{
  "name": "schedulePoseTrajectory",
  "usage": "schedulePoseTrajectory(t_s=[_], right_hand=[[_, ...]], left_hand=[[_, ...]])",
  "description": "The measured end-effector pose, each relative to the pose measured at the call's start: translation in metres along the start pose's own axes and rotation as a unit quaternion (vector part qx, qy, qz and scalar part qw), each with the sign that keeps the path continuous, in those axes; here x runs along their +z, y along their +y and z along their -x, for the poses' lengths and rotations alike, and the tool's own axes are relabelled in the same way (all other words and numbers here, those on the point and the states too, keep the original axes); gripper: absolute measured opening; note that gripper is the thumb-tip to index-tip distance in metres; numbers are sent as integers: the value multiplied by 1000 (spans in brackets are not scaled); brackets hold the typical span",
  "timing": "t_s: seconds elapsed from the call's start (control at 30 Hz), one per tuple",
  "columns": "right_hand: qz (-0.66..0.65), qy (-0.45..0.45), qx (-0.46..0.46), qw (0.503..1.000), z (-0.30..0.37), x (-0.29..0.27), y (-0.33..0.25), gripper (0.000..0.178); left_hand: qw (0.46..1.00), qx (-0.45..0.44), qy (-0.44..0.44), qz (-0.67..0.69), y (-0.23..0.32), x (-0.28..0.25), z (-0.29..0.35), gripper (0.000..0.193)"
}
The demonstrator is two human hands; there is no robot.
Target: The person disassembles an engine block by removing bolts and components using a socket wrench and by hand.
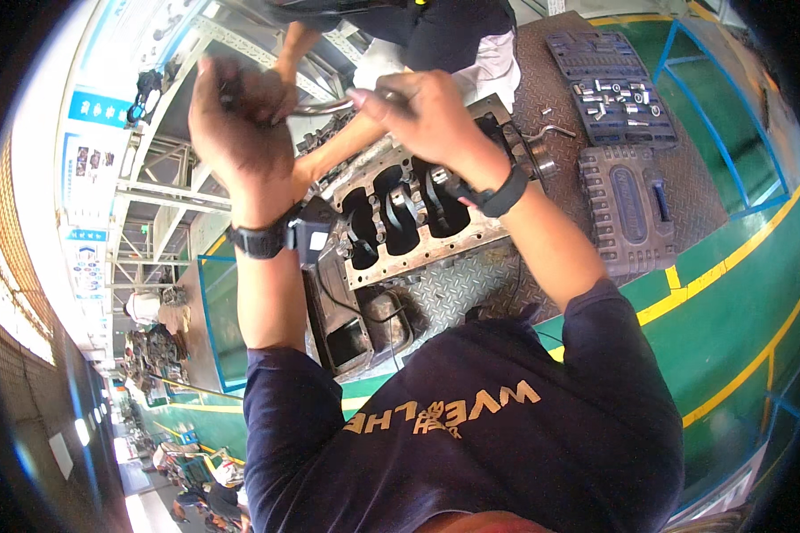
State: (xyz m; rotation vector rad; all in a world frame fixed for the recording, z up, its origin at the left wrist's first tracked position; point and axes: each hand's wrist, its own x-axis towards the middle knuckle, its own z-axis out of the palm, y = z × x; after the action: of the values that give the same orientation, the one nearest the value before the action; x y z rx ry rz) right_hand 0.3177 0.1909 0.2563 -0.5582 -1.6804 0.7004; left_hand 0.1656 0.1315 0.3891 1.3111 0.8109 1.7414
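Note:
A shiny metal bar (322, 109), slightly curved, spans the gap between my hands above the engine block. The fingers of my right hand (431, 120) are closed round its right end. My left hand (240, 133) is curled at the other end; its fingers are dark and blurred, and whatever the bar joins there is hidden. Below them lies the engine block (422, 251), its underside facing up, with several open bays and crankshaft parts (402, 209) showing. Another person's arm (351, 147) reaches to the block's far left side.
The block rests on a tread-plate bench (480, 289). Beside it at near left is a metal oil pan (387, 324). To the right are a socket set case (618, 111), its closed half (631, 213) and an L-shaped bar (551, 132). A co-worker (453, 31) stands opposite.

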Motion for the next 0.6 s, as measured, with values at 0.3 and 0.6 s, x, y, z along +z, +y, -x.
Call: schedulePoseTrajectory(t_s=[0.3, 0.6], right_hand=[[-46, -29, -13, 998, -22, -15, 35, 45], [-270, -277, 191, 902, -32, -11, 49, 36]], left_hand=[[999, 30, 16, -1, -13, 11, -7, 33], [996, 3, 84, 4, -30, -35, -51, 30]])
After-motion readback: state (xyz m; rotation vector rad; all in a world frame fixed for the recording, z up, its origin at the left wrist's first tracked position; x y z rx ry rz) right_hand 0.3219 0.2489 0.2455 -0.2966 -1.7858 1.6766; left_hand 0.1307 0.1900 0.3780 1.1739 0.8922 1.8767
